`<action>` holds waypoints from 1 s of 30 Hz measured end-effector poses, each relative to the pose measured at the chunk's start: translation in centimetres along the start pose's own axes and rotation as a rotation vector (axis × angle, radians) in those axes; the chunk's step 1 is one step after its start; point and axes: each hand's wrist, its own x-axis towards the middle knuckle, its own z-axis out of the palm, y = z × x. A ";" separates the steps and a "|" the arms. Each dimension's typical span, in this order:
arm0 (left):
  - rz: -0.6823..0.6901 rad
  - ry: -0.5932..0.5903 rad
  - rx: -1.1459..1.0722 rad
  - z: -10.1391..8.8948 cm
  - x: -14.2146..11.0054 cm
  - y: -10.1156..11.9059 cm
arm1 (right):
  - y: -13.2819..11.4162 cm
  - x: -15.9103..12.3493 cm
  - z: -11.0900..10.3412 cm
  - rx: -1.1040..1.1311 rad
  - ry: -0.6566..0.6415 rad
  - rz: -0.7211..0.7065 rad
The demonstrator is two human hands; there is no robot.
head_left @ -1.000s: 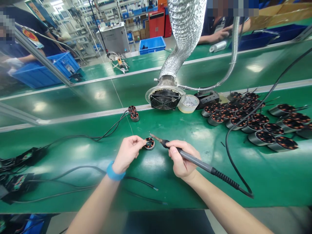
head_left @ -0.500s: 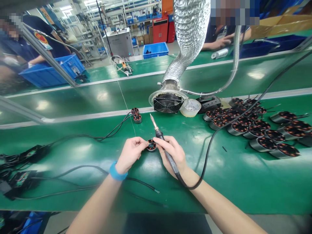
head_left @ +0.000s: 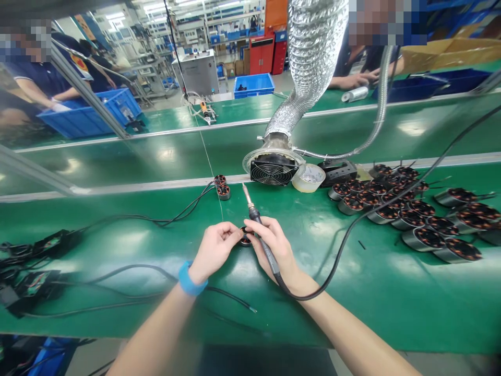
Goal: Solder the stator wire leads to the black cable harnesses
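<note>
A small round motor stator with copper windings [head_left: 245,239] sits on the green bench between my hands, partly hidden by fingers. My left hand [head_left: 219,243], with a blue band at the wrist, pinches at the stator's left side; whatever thin piece its fingertips hold is hidden. My right hand [head_left: 276,248] carries a soldering iron [head_left: 269,256] across the palm, its tip pointing away from me. The thumb and forefinger of that hand touch the stator's right edge. A thin solder wire [head_left: 207,156] hangs down behind my left hand.
Two wired motors [head_left: 222,189] stand behind my hands. Several motors [head_left: 425,235] crowd the right side. A fume fan [head_left: 274,171] hangs under a foil duct, beside a tape roll [head_left: 309,178]. Black cables [head_left: 144,269] cross the left. The iron's cord [head_left: 340,245] loops right. Co-workers sit opposite.
Both hands stay at the stator, and their fingers have closed in over it, covering more of it. The whole view has shifted slightly.
</note>
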 end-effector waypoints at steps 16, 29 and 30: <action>0.441 0.035 0.548 -0.5 -0.7 0.1 | 0.0 -0.3 -0.6 -0.017 0.004 -0.014; 0.551 0.026 0.596 -0.5 -0.6 -0.2 | 0.7 -1.2 0.1 -0.030 0.032 -0.055; 0.540 0.023 0.579 -0.5 -0.6 -0.1 | 0.7 -1.2 0.1 -0.035 0.020 -0.064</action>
